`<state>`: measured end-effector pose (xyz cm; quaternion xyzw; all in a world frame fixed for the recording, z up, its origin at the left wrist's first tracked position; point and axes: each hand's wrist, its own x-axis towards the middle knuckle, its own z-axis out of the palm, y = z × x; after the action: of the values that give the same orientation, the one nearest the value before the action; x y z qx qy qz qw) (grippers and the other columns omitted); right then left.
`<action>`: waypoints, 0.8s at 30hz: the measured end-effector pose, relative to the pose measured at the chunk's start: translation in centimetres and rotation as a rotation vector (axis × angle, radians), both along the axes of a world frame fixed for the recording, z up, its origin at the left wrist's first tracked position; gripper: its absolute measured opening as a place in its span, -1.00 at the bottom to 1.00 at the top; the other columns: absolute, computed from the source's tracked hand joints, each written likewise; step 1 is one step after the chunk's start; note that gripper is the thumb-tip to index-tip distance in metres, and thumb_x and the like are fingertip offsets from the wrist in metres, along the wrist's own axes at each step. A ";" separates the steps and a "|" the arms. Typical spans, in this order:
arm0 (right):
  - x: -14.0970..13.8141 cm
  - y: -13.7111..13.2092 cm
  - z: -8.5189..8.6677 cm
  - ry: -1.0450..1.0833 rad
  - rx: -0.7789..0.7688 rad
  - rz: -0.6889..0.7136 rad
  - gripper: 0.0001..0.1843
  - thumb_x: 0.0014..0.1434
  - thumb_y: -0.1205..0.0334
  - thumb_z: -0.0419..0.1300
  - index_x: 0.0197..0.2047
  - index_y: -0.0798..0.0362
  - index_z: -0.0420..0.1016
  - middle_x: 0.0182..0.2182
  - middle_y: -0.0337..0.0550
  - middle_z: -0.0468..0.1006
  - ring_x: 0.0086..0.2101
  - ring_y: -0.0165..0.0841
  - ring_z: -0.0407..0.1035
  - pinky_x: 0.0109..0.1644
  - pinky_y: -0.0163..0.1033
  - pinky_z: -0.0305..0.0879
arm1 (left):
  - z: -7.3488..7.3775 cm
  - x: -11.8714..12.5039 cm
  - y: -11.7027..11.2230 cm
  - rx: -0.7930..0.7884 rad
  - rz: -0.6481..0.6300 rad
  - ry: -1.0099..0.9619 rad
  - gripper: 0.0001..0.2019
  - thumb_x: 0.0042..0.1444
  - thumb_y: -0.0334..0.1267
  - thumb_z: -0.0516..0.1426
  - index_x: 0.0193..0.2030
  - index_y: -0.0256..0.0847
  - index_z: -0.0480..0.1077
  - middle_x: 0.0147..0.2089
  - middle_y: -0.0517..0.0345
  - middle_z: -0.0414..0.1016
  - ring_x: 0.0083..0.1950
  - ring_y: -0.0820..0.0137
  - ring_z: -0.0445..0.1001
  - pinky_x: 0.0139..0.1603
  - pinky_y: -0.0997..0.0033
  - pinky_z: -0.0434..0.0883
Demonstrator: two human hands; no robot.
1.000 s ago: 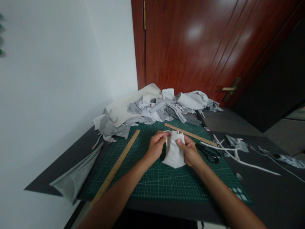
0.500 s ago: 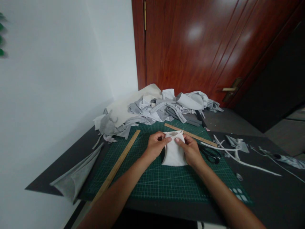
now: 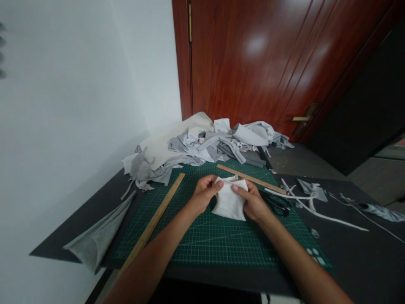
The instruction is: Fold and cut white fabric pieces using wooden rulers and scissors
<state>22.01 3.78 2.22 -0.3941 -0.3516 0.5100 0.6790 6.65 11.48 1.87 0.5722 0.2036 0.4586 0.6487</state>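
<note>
A small white piece of cloth (image 3: 229,202) is held over the green cutting mat (image 3: 218,236). My left hand (image 3: 202,195) pinches its upper left corner between thumb and fingers. My right hand (image 3: 253,202) grips its right side, thumb laid across the top edge. The cloth's lower edge rests on or just above the mat. Black scissors (image 3: 278,204) lie on the mat just right of my right hand.
A long wooden ruler (image 3: 153,221) lies along the mat's left side, a shorter one (image 3: 251,179) behind the hands. A heap of grey and white fabric (image 3: 205,145) sits at the back. White strips (image 3: 316,207) lie at right, a grey cloth piece (image 3: 98,236) at left.
Both hands have kept their hold on the white cloth and pulled its top edge wider. The cloth now looks shorter and broader, tilted a little to the left.
</note>
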 end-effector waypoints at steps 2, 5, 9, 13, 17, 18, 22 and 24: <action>0.0 -0.1 0.2 0.019 -0.002 0.037 -0.64 -0.11 0.07 0.55 -0.24 0.00 0.65 -0.39 -0.19 0.70 -0.40 -0.26 0.53 -0.25 -0.20 0.43 | 0.0 0.0 0.0 -0.001 -0.014 -0.020 -0.48 -0.06 0.13 0.39 -0.48 -0.23 0.27 -0.51 0.32 0.25 -0.46 0.54 0.19 -0.42 0.51 0.15; 0.2 -0.2 0.3 0.044 0.011 0.082 -0.62 -0.08 0.00 0.53 -0.22 0.00 0.66 -0.36 -0.15 0.71 -0.33 -0.19 0.56 -0.22 -0.17 0.43 | 0.0 0.0 0.1 -0.015 -0.014 -0.029 -0.51 -0.10 0.08 0.42 -0.42 -0.23 0.30 -0.47 0.31 0.32 -0.43 0.51 0.26 -0.37 0.50 0.23; 0.6 0.1 0.2 0.013 0.027 0.063 -0.65 -0.06 0.00 0.52 -0.27 0.00 0.63 -0.33 -0.16 0.69 -0.34 -0.24 0.52 -0.22 -0.19 0.40 | 0.3 0.0 0.5 -0.016 0.048 -0.017 -0.51 -0.18 0.03 0.46 -0.42 -0.23 0.31 -0.48 0.32 0.32 -0.44 0.52 0.28 -0.36 0.50 0.26; 1.0 0.5 0.0 -0.010 0.025 0.021 -0.64 -0.13 0.07 0.57 -0.37 0.00 0.53 -0.42 -0.28 0.61 -0.43 -0.36 0.42 -0.27 -0.26 0.33 | 0.6 -0.2 0.9 -0.014 0.082 -0.028 -0.52 -0.22 0.01 0.47 -0.41 -0.24 0.36 -0.46 0.30 0.37 -0.43 0.52 0.31 -0.35 0.50 0.29; 1.1 0.7 0.2 0.034 0.044 -0.034 -0.48 -0.24 0.18 0.61 -0.54 0.00 0.29 -0.60 -0.42 0.36 -0.53 -0.45 0.23 -0.39 -0.33 0.17 | 0.6 -0.4 1.2 0.010 0.134 -0.025 -0.55 -0.22 -0.03 0.48 -0.42 -0.24 0.38 -0.47 0.31 0.35 -0.43 0.51 0.33 -0.36 0.50 0.29; 1.0 0.7 0.2 0.035 0.045 -0.036 -0.45 -0.24 0.17 0.61 -0.55 0.00 0.25 -0.61 -0.43 0.32 -0.54 -0.46 0.20 -0.41 -0.33 0.15 | 0.6 -0.4 1.1 0.012 0.139 -0.023 -0.56 -0.22 -0.03 0.47 -0.42 -0.24 0.38 -0.47 0.30 0.36 -0.43 0.51 0.33 -0.37 0.50 0.30; 0.9 0.5 0.5 -0.014 0.067 -0.037 -0.48 -0.15 0.09 0.58 -0.56 0.01 0.26 -0.60 -0.41 0.30 -0.54 -0.47 0.15 -0.44 -0.34 0.08 | 0.7 -0.4 1.1 0.019 0.133 -0.030 -0.58 -0.18 -0.04 0.46 -0.41 -0.24 0.39 -0.45 0.28 0.39 -0.42 0.50 0.35 -0.35 0.49 0.31; 0.9 0.4 0.6 -0.040 0.079 -0.036 -0.55 -0.13 0.05 0.57 -0.51 0.01 0.35 -0.57 -0.39 0.36 -0.52 -0.46 0.18 -0.42 -0.34 0.09 | 0.7 -0.3 1.1 0.027 0.135 -0.050 -0.61 -0.16 -0.07 0.45 -0.41 -0.24 0.39 -0.44 0.27 0.41 -0.41 0.50 0.36 -0.33 0.49 0.31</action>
<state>22.90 4.21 2.83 -0.3833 -0.3779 0.4753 0.6960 6.31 12.61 2.60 0.5543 0.2192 0.5181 0.6134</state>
